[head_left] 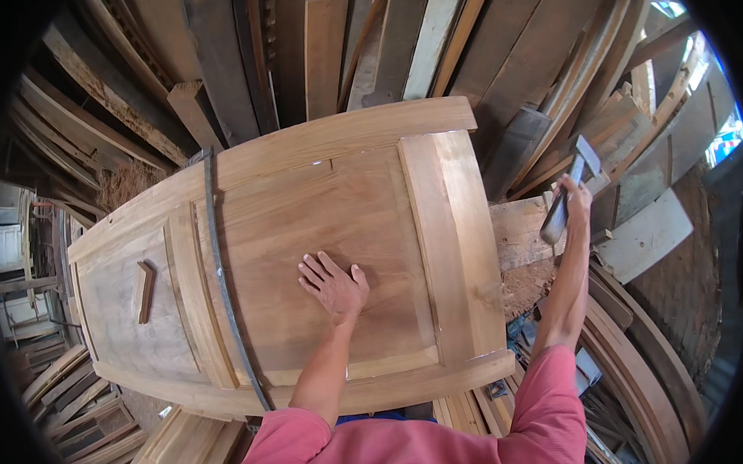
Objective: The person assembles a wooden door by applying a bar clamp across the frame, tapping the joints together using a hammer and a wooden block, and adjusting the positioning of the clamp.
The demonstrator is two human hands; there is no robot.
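Observation:
A paneled wooden door lies flat before me. My left hand rests on its larger panel, fingers spread and holding nothing. Off the door's right end, my right hand is raised, wrapped round a hammer with its metal head up and the dark handle's butt pointing down. A long metal clamp bar runs across the door, left of my left hand. On the smaller panel at the left sits a small angled wood offcut.
Boards lean upright in a dense row behind the door. Stacked planks lie at the right, beside my right arm. A timber beam with wood shavings shows past the door's right end. More lumber lies low at the left.

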